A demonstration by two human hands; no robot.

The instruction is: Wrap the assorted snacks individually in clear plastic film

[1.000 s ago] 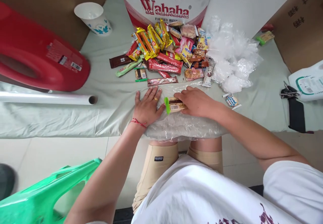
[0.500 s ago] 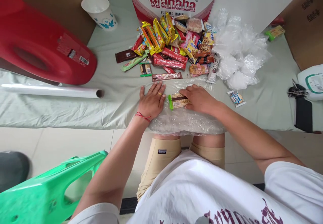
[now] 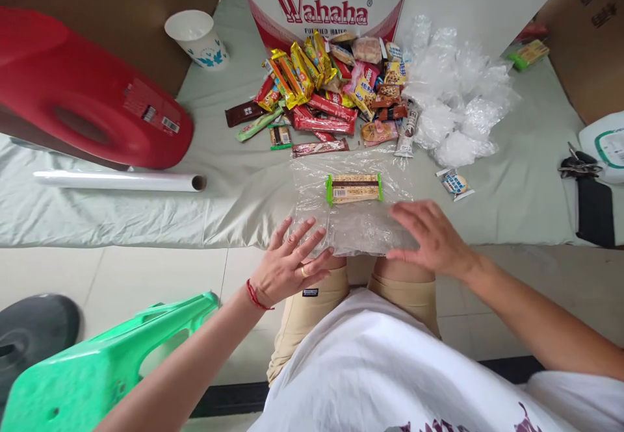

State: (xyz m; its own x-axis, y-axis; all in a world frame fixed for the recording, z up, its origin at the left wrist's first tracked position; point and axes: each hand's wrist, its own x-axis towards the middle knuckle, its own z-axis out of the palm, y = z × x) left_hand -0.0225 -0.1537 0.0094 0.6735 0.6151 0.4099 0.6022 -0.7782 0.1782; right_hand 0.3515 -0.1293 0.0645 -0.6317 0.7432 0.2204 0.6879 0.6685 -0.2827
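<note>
A wrapped cracker pack (image 3: pixel 355 188) with green ends lies on a sheet of clear plastic film (image 3: pixel 361 227) at the table's near edge. My left hand (image 3: pixel 294 264) is over the near left corner of the film, fingers spread and holding nothing. On the other side my right hand (image 3: pixel 429 237) hovers by the film's right edge, fingers apart, also without anything in it. Whether either hand's fingertips touch the film I cannot tell. Beyond the film is a heap of wrapped snacks (image 3: pixel 324 119), with one dark red bar (image 3: pixel 320 147) at its near side.
Crumpled clear plastic (image 3: pixel 458 94) is piled right of the snacks, before a Wahaha carton (image 3: pixel 322 3). A small wrapped biscuit (image 3: pixel 455 184), keys (image 3: pixel 580 162) and a black case (image 3: pixel 595 211) lie rightward. Leftward are a film roll (image 3: pixel 121 180), red jug (image 3: pixel 97 107), paper cup (image 3: pixel 197 39) and green stool (image 3: pixel 107 354).
My right hand has let go of the cracker pack and moved back to the right. My left hand has come off the film's middle left and drawn back toward me.
</note>
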